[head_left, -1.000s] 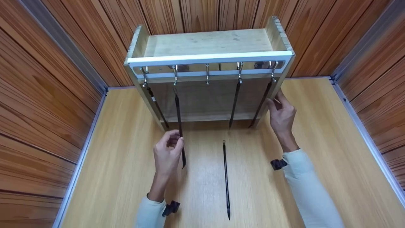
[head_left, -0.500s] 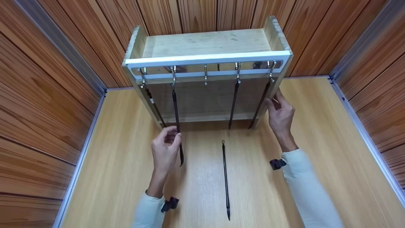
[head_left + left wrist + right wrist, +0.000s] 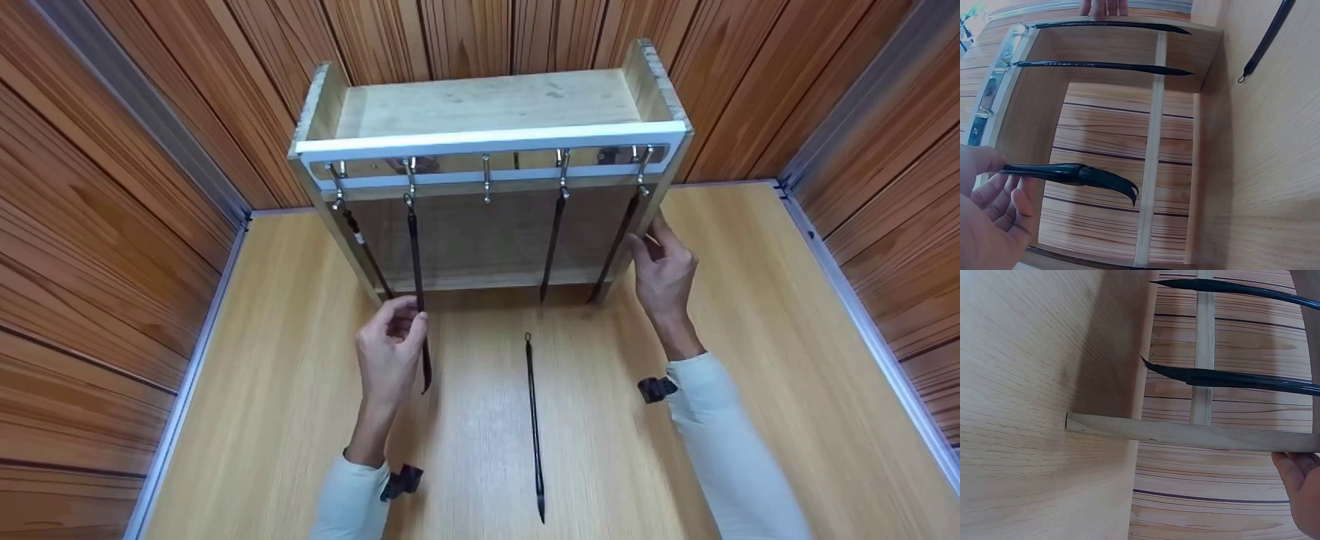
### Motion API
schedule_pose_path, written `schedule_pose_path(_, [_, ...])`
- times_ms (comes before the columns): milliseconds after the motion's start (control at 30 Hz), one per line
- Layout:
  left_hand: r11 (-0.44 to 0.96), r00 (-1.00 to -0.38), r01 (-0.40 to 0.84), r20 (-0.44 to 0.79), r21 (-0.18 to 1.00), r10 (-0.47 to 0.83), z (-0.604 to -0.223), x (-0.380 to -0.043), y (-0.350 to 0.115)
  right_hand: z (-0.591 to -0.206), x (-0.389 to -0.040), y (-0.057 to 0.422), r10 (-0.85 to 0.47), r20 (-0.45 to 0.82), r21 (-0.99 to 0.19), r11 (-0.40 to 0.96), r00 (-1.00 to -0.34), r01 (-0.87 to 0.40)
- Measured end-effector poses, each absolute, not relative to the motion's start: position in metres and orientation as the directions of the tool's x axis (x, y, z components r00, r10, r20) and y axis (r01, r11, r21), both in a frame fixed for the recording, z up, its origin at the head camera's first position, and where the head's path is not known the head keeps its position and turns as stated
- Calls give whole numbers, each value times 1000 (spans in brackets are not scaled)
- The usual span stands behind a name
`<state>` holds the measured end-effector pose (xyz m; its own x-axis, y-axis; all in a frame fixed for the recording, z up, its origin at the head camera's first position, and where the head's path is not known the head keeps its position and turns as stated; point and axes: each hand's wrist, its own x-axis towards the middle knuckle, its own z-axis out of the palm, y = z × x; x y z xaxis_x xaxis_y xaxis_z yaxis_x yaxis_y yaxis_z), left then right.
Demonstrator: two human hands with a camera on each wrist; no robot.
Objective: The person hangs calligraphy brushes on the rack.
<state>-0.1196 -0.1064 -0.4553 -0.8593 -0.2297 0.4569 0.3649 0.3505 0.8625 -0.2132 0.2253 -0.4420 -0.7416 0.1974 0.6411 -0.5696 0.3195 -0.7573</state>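
Note:
My left hand (image 3: 391,349) pinches a dark writing brush (image 3: 415,255) between thumb and fingers. The brush's top loop meets the second hook from the left; whether it is fully over the hook cannot be told. In the left wrist view its black bristles (image 3: 1109,183) curve at the tip. My right hand (image 3: 665,274) touches the outer face of the wooden rack (image 3: 487,101) at its right side panel (image 3: 1185,436), fingers partly hidden behind it. Another brush (image 3: 535,431) lies on the table, loop end toward the rack.
Brushes hang from the far-left hook, the fourth hook (image 3: 564,176) and the far-right hook. The middle hook (image 3: 487,180) bears none. Wood-patterned walls (image 3: 97,225) with metal edging enclose the light wooden table (image 3: 262,420) on the left, back and right.
My left hand has risen slightly, bringing the brush's loop from just below the second hook up against it. My right hand stays at the rack's side. The view has shifted a little.

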Motion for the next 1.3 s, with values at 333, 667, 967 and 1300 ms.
schedule_pose_path(333, [358, -860, 355, 452, 864, -238, -459, -127, -108, -441, -213, 224, 202, 635, -761, 328, -745, -560])
schedule_pose_path(667, [341, -877, 326, 417, 882, -240, -468, -134, -109, -440, -209, 222, 214, 590, -788, 361, -779, -498])
schedule_pose_path(967, [330, -890, 284, 376, 900, -259, -473, -141, -112, -438, -209, 222, 213, 592, -784, 373, -777, -496])
schedule_pose_path(1300, [289, -906, 204, 292, 935, -306, -481, -149, -116, -441, -212, 224, 200, 631, -765, 325, -750, -556])
